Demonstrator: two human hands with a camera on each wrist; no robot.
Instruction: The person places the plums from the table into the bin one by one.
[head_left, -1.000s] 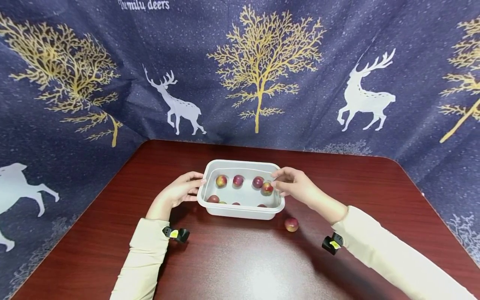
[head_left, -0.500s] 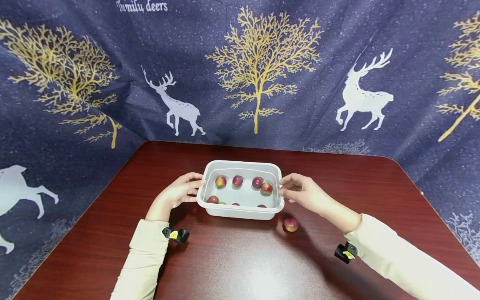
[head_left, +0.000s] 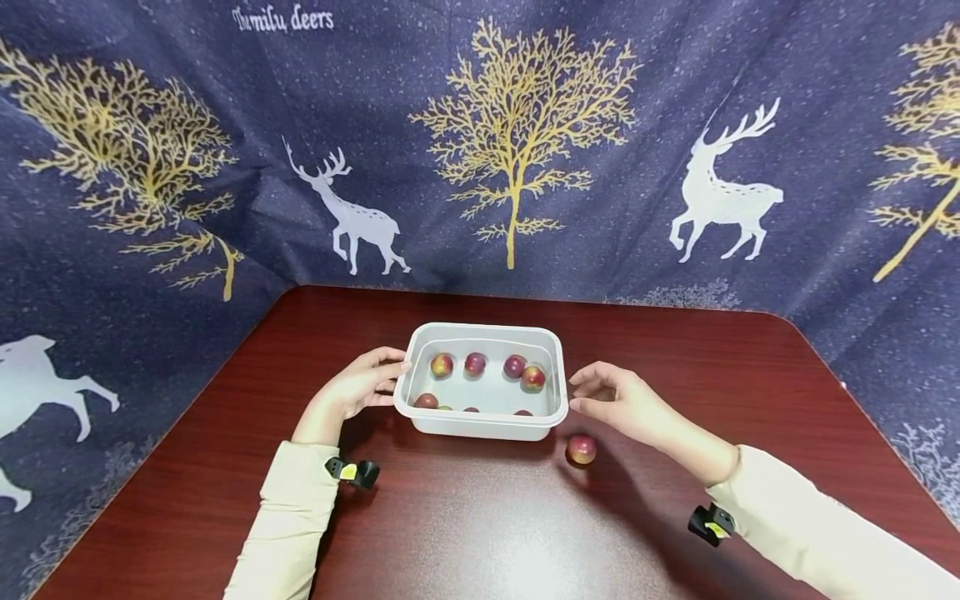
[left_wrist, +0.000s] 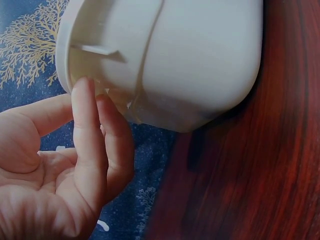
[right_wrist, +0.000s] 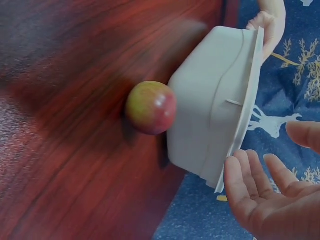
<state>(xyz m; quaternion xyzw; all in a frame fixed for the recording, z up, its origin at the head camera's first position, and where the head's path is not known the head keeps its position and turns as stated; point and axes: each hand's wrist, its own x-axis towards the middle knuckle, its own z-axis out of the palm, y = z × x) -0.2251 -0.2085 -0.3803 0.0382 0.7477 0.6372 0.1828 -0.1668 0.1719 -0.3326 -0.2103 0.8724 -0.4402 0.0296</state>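
Note:
A white plastic container [head_left: 480, 427] stands on the table with several red-and-yellow plums inside, among them a plum [head_left: 442, 365] at the back left and a plum [head_left: 533, 378] at the right. My left hand [head_left: 360, 386] holds the container's left rim, thumb over the edge and fingers below it; in the left wrist view the fingers [left_wrist: 86, 115] bend up under the rim. Just off the right rim, my right hand [head_left: 622, 402] hovers with relaxed fingers and nothing in it. One loose plum [right_wrist: 151, 108] lies on the table by the container's front right corner.
The dark red wooden table [head_left: 450, 517] reaches back to a blue cloth [head_left: 450, 242] printed with trees and deer. Both forearms carry a small black wrist camera, the left one [head_left: 352, 472] and the right one [head_left: 711, 524].
My right hand has drawn back from over the container's right side, moving right and toward me, past the rim. The left hand and the container have stayed put.

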